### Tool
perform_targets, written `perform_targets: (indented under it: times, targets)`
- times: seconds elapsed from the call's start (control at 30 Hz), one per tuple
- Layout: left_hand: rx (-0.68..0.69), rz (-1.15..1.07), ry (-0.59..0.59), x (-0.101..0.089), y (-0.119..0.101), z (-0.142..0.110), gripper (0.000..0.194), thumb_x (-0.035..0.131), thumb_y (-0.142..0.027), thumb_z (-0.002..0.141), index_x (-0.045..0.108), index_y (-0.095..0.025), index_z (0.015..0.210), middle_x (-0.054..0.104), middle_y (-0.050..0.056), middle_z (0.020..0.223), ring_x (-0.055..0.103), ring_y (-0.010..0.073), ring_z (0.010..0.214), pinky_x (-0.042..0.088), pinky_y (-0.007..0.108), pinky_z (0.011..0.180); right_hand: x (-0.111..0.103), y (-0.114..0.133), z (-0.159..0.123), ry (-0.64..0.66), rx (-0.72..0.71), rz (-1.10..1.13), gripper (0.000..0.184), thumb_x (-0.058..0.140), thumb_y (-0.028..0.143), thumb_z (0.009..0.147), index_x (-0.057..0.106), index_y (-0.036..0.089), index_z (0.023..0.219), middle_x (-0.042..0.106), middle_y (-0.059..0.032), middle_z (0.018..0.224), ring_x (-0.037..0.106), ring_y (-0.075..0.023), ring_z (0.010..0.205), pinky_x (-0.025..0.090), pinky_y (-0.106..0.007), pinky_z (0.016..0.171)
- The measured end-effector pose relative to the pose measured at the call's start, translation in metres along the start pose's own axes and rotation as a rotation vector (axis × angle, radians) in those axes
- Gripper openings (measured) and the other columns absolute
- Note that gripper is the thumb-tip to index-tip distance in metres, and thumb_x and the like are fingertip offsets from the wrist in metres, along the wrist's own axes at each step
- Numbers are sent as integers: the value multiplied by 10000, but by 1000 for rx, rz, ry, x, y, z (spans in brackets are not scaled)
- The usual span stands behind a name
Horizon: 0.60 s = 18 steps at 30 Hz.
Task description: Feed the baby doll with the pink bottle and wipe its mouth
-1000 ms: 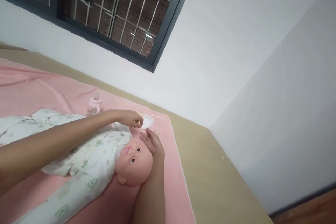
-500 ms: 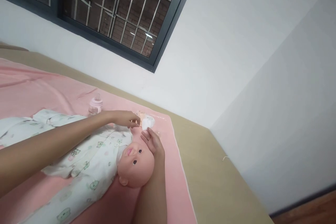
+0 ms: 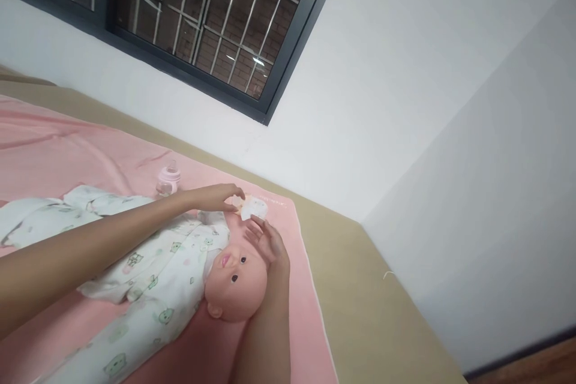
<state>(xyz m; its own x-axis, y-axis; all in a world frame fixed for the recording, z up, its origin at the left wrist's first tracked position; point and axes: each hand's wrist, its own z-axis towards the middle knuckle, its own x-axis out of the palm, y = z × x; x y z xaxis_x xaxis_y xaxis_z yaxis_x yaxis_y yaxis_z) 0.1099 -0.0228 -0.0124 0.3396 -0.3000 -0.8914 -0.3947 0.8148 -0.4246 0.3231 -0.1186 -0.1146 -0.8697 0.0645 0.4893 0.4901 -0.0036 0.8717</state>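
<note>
A bald baby doll (image 3: 236, 285) in a white sleepsuit with green animal prints lies on its back on a pink blanket (image 3: 292, 288). Beyond its head rests a small, flat white piece (image 3: 254, 209) with a peach-coloured part at its left; whether it is cloth or paper I cannot tell. My left hand (image 3: 222, 197) reaches across the doll's body to that peach part, thumb and fingers curved with a gap between them. Behind the doll's head my right arm passes, and my right hand (image 3: 269, 241) is open, palm turned inward, fingertips at the white piece's near edge.
A pink-topped baby bottle (image 3: 168, 181) stands upright on the blanket behind my left forearm. The blanket covers a tan mat (image 3: 360, 300) that runs along the white wall. Above is a dark-framed window (image 3: 274, 90) with metal bars.
My left fingers have spread apart at the peach part, from a closer pinch. The white piece lies flatter and broader. My right hand has turned slightly, showing more palm. The view has shifted slightly.
</note>
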Motion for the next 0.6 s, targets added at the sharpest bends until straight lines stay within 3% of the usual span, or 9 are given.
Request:
perform_targets:
  times: [0.2, 0.33, 0.47, 0.6]
  targets:
    - [54, -183, 52, -6, -11, -3, 680, 593, -429, 752, 374, -183, 1347, 418, 106, 1415, 408, 238, 1255, 343, 300, 1009, 21, 37, -21, 280, -73, -194, 406, 668, 496, 712, 710, 160, 935, 652, -101, 1060, 602, -216, 942, 454, -413, 944]
    - [92, -267, 119, -17, -25, -8, 665, 661, -438, 698, 460, -193, 1283, 540, 76, 1264, 501, 236, 1124, 409, 273, 894, 40, 61, -35, 448, -83, -339, 487, 662, 546, 703, 718, 138, 963, 619, -110, 1078, 602, -237, 941, 454, -435, 931]
    - [144, -305, 174, -23, -30, -13, 542, 685, -418, 674, 559, -207, 1157, 596, 41, 1135, 539, 220, 1032, 417, 256, 836, 53, 72, -43, 481, -17, -387, 605, 706, 588, 631, 688, 129, 1025, 630, -127, 1058, 592, -243, 977, 428, -444, 958]
    - [117, -343, 174, -22, -27, -21, 439, 673, -426, 680, 605, -183, 1039, 629, 23, 990, 570, 199, 898, 416, 231, 728, 42, 63, -39, 419, -28, -287, 663, 736, 578, 591, 645, 148, 1088, 628, -141, 1097, 585, -253, 1016, 412, -464, 973]
